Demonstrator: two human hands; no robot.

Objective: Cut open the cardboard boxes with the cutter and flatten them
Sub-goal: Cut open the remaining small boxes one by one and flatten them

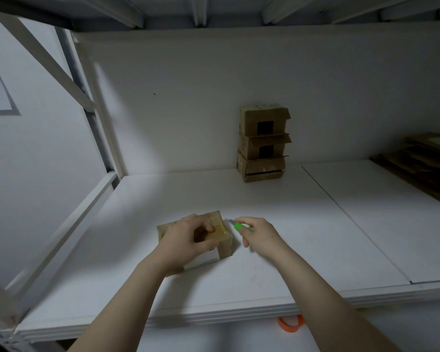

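Observation:
A small taped cardboard box [220, 246] with a white label sits on the white shelf [290, 224] near its front. My left hand [186, 238] lies over the box top, fingers curled round it. My right hand [258, 233] holds a green cutter [239, 226] just right of the box, its blade tip pointing at the box's upper right edge. A stack of three small cardboard boxes [263, 143] stands against the back wall.
Flattened cardboard sheets [422, 161] lie piled at the far right of the shelf. A white frame post [97, 107] rises at the left. An orange tape roll [290, 325] shows below the shelf's front edge.

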